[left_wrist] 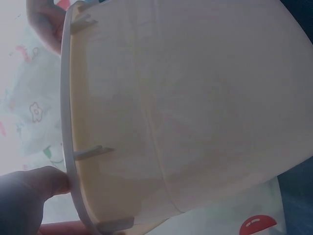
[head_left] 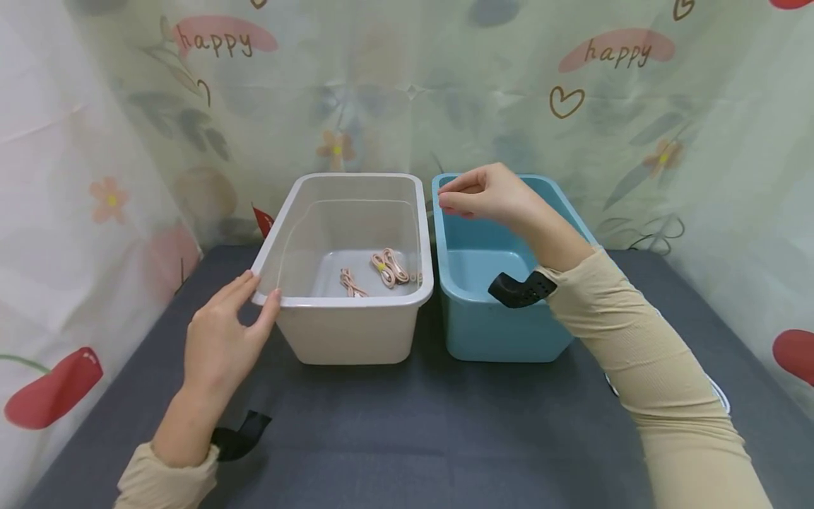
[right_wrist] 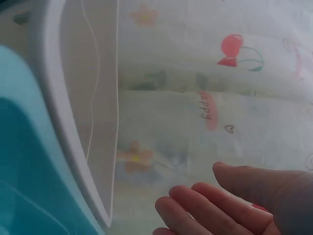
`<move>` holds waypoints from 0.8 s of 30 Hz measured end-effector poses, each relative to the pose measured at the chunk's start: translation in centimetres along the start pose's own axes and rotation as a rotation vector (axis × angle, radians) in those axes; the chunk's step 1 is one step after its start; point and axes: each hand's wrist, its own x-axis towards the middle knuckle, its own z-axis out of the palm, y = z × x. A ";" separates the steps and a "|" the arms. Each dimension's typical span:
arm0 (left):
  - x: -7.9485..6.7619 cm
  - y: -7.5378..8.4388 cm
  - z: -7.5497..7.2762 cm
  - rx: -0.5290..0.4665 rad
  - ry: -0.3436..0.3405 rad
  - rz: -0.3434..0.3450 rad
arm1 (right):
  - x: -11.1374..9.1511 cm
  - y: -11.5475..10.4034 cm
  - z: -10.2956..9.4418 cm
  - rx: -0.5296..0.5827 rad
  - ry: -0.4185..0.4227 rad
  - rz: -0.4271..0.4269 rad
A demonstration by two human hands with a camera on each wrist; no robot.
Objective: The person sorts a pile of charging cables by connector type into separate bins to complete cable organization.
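A pale grey-beige plastic bin (head_left: 356, 332) stands left of a blue plastic bin (head_left: 509, 332). Two bundled pinkish cables lie on its floor: one cable (head_left: 390, 268) has a yellow tie, and a smaller cable (head_left: 352, 283) sits nearer the front. My left hand (head_left: 219, 346) touches the beige bin's front left corner, thumb at the front rim and fingers along the side. The left wrist view shows its thumb (left_wrist: 54, 180) against the rim. Over the blue bin hovers my right hand (head_left: 486, 194), fingers loosely bent, thumb apart, nothing held. Its fingers (right_wrist: 195, 210) show in the right wrist view.
A dark cloth (head_left: 381, 438) covers the table. Printed curtains (head_left: 407, 85) rise behind and on both sides. A white curved cord-like thing (head_left: 720, 396) lies at the right, partly hidden under my sleeve. The two bins stand side by side with a narrow gap.
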 end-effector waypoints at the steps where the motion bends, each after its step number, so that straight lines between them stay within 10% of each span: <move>1: 0.0 0.0 -0.1 0.007 -0.004 0.000 | -0.4 0.3 -0.3 -0.010 0.004 -0.005; 24: 0.9 8.3 2.7 -0.134 -0.038 0.339 | -10.6 11.2 -5.7 0.101 0.214 0.008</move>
